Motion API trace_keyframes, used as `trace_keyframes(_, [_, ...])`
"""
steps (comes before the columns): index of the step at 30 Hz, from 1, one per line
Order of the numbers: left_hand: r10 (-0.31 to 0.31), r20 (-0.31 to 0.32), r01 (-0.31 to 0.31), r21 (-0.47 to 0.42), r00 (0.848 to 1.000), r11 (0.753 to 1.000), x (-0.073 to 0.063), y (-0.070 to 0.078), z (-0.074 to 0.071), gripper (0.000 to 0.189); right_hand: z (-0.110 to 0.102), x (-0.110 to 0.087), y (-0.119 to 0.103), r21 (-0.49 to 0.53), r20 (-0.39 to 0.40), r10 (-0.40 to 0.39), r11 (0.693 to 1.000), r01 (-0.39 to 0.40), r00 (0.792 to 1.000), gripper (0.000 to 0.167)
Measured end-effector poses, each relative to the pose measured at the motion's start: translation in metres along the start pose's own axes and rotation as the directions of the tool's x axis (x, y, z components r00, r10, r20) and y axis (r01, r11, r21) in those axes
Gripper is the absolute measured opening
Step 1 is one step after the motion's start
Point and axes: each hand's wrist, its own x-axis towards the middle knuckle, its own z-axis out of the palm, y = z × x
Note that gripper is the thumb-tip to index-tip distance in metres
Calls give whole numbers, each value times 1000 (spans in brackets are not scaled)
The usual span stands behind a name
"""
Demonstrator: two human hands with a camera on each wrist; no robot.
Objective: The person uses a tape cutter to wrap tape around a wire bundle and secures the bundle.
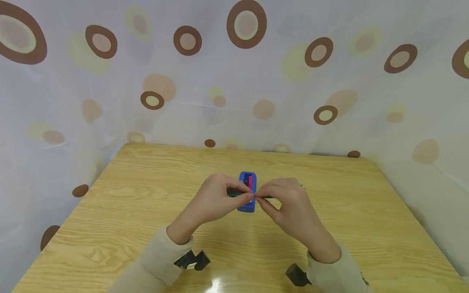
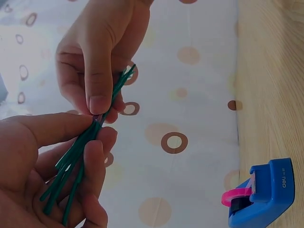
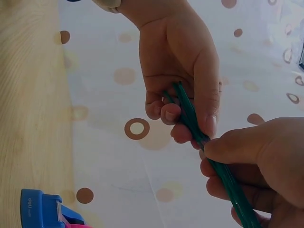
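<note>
A bundle of thin green strips (image 2: 66, 166) is held in the air by both hands. My left hand (image 1: 220, 197) grips one part of it between thumb and fingers, with several loose ends fanning out over the palm side. Thumb and fingertips of my right hand (image 1: 291, 205) pinch the bundle right beside the left fingertips. A small shiny patch shows on the strips where the two hands meet, mostly hidden by the thumbs. In the head view, the hands overlap a blue tape dispenser (image 1: 247, 208) with a pink-cored roll (image 2: 232, 194).
The dispenser stands on a wood-grain table (image 1: 154, 175), beyond and below the hands in the head view. A pale curtain (image 1: 227, 73) with brown and yellow circles hangs behind the table's far edge and along both sides.
</note>
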Motion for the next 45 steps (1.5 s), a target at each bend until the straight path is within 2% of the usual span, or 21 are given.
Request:
trace_keyframes(3, [-18, -14, 18, -19, 1000, 1000, 0, 1, 1, 10, 0, 0, -1, 5, -1, 20, 1000, -20, 1000, 3])
trace_keyframes(7, [-7, -39, 7, 7, 999, 1000, 0, 2, 2, 8, 1, 1, -1, 16, -3, 59, 998, -58, 998, 23])
trace_keyframes(14, [71, -74, -64, 84, 995, 994, 0, 3, 4, 6, 1, 0, 0, 17, -16, 75, 997, -75, 997, 21])
trace_keyframes(20, [121, -75, -111, 127, 990, 986, -1, 1, 5, 6, 0, -1, 1, 35, 5, 102, 994, -102, 995, 17])
trace_keyframes(27, [229, -67, -207, 242, 971, 948, -1, 0, 5, 6, -3, -3, 1, 44, 89, 171, 984, -175, 981, 13])
trace_keyframes(32, [270, -91, -239, 261, 958, 935, 0, -1, 5, 7, -4, -1, 1, 113, 119, 201, 970, -214, 972, 13])
trace_keyframes(38, [268, -109, -236, 240, 957, 942, 1, -2, 6, 6, -3, -1, 0, 170, 99, 256, 948, -270, 962, 15])
trace_keyframes(45, [179, -99, -157, 198, 979, 967, 1, 0, 5, 5, 0, -1, -3, 141, 62, 250, 956, -256, 966, 15])
